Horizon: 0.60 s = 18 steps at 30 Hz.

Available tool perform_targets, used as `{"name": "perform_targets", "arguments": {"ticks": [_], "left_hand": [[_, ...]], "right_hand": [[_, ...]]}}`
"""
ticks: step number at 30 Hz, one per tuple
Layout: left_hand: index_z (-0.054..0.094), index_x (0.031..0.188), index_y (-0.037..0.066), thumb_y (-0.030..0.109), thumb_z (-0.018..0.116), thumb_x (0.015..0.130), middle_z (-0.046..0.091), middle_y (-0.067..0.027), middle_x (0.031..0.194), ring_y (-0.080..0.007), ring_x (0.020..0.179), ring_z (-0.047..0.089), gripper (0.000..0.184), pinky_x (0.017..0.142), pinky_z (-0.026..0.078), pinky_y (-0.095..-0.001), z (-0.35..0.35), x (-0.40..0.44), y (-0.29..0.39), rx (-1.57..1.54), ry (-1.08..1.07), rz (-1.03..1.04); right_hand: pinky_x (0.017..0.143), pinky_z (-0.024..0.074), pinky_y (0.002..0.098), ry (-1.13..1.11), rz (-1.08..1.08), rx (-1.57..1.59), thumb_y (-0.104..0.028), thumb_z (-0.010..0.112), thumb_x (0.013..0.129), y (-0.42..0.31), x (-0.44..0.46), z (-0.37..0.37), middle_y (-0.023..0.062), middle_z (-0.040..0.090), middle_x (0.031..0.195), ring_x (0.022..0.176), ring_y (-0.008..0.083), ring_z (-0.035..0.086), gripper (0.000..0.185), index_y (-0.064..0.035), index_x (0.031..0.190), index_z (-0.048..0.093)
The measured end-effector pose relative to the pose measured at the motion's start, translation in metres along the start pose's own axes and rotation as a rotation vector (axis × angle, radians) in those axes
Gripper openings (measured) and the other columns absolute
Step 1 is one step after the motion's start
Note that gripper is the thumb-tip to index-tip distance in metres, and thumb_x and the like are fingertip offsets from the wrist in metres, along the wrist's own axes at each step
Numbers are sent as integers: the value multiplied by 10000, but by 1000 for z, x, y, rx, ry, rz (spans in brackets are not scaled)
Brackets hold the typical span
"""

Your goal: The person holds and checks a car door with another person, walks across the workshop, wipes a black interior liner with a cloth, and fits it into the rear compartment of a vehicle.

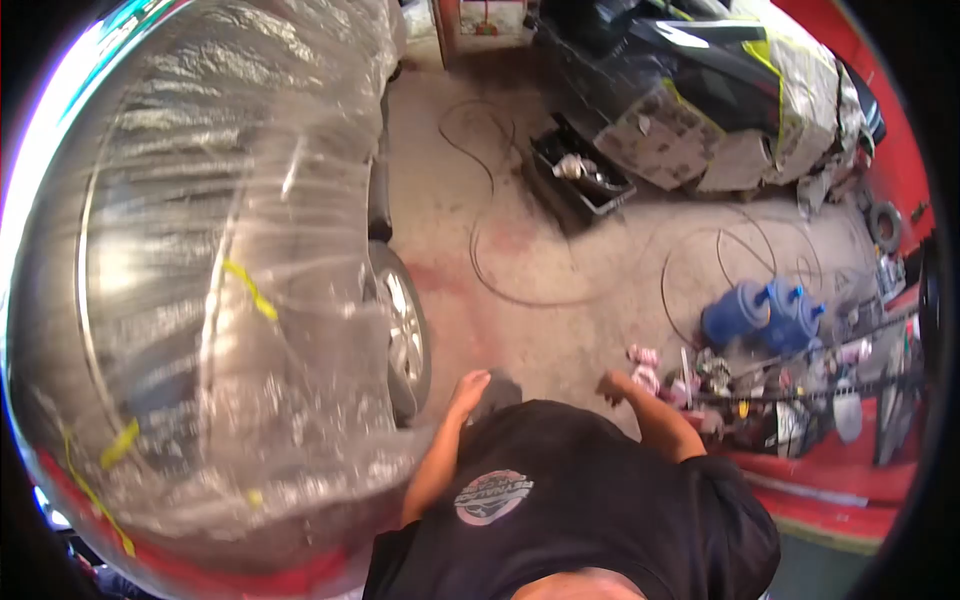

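Note:
My left hand point(470, 388) hangs low in front of my body, near the wheel point(402, 325) of a car wrapped in clear plastic film point(300, 300). It touches nothing that I can make out, and its fingers are blurred. On the other side, my right hand point(617, 385) is held over the floor, with its fingers curled. Whether anything is inside it is too small to tell. Pink and white containers point(644, 368) stand a little to the right of that hand.
Blue water jugs point(737, 312) stand at the right beside a cluttered pile of supplies point(790, 425). A black tray point(583, 178) rests on the floor ahead, near a dark masked vehicle point(680, 90). A hose point(530, 302) loops across the concrete. Red panels line the right edge.

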<state>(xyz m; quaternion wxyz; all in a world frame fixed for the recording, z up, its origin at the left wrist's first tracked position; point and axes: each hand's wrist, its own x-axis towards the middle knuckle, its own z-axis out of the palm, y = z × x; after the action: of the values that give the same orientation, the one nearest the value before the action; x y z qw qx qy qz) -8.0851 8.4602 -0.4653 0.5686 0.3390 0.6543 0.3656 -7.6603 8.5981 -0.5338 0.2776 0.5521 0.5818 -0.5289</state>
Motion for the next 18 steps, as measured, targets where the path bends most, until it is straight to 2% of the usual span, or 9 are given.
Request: {"name": "perform_targets", "arguments": {"ticks": [2,3,5,7,10,12,16,17,18], "left_hand": [[596,1282,50,357,605,960,667,-65,1049,-154,913,625,445,710,533,-318,-17,54,100,-172,-75,-62],[586,1296,62,358,600,962,663,-64,1066,-155,917,626,447,712,533,-315,-25,83,132,-98,-109,-59],[567,1325,86,360,591,966,655,-62,1100,-157,925,628,452,716,534,-310,-39,151,193,66,-189,-34],[566,1323,82,362,585,968,651,-64,1116,-161,912,632,452,693,533,-299,-52,213,241,86,-257,-41],[569,1314,78,369,578,970,652,-69,1127,-168,880,639,450,666,535,-298,-82,317,279,78,-263,-53],[571,1305,77,376,575,971,652,-73,1130,-172,855,643,448,653,538,-307,-104,382,288,18,-219,-69],[603,1244,65,374,573,970,672,-74,1057,-170,799,643,415,623,532,-328,-166,501,307,-48,25,-196],[619,1218,60,369,574,969,682,-72,1018,-166,783,642,400,613,528,-331,-182,505,301,-39,109,-288],[633,1183,52,358,572,966,685,-75,968,-170,772,641,381,616,526,-338,-197,519,299,77,113,-324]], "right_hand": [[572,583,399,8,31,82,-250,585,905,-52,-56,-42,224,721,950,652,300,719,350,65,1020,685],[575,579,402,17,97,224,-248,585,905,-57,-49,-59,218,718,1007,679,296,724,341,52,1033,687],[597,585,396,59,29,353,-245,635,874,-73,-43,-99,198,717,1045,731,294,729,331,30,1050,693],[574,578,413,145,-897,-682,-241,711,812,-47,32,-134,174,727,996,714,303,716,350,17,1048,701],[629,562,421,70,-300,229,-270,789,712,-83,82,-163,119,733,861,676,316,678,371,-62,1013,724],[652,554,403,97,-217,572,-292,803,693,-118,109,-212,107,731,835,685,309,672,379,-74,994,726],[674,559,369,304,-619,610,-299,819,687,-206,182,-362,108,731,845,713,294,680,390,-69,988,724],[753,545,387,147,-482,163,-279,839,676,-215,257,-403,111,721,940,828,276,672,468,-81,1075,699],[831,531,406,-17,-442,-484,-260,860,665,-226,326,-444,114,712,1035,942,259,665,557,-93,1163,675]]}}
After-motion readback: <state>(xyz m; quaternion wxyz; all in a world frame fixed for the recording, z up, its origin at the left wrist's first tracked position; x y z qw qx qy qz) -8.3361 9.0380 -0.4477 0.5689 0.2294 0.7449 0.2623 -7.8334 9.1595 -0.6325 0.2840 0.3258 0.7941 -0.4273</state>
